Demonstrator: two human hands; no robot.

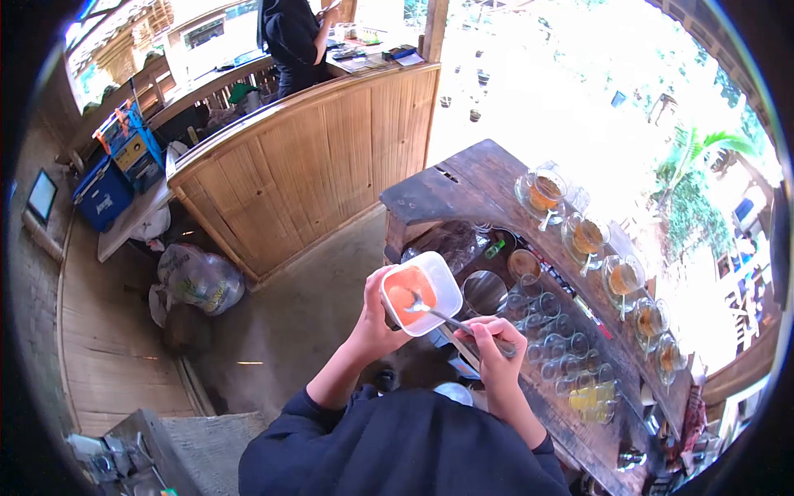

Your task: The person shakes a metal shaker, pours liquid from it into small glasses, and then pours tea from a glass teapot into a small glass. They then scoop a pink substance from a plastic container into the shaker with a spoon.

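Note:
A clear square plastic container [447, 291] with an orange substance [404, 289] inside is tilted in my left hand [374, 318], whose fingers wrap its left side. My right hand [499, 351] is closed round the handle of a metal spoon [451, 320]. The spoon's bowl rests in the orange contents. Both hands are above the floor, just left of a dark wooden counter [471, 178]. Along the counter's upper ledge stand several glass cups [544, 192] of orange-brown contents on glass saucers, with spoons beside them.
On the lower shelf are rows of glasses [550, 331], a round metal tray [485, 292] and a green item [495, 249]. A wood-panelled counter [306, 165] stands ahead, with a person [291, 41] behind it. Plastic bags [198, 279] and a blue cooler [103, 194] are at left.

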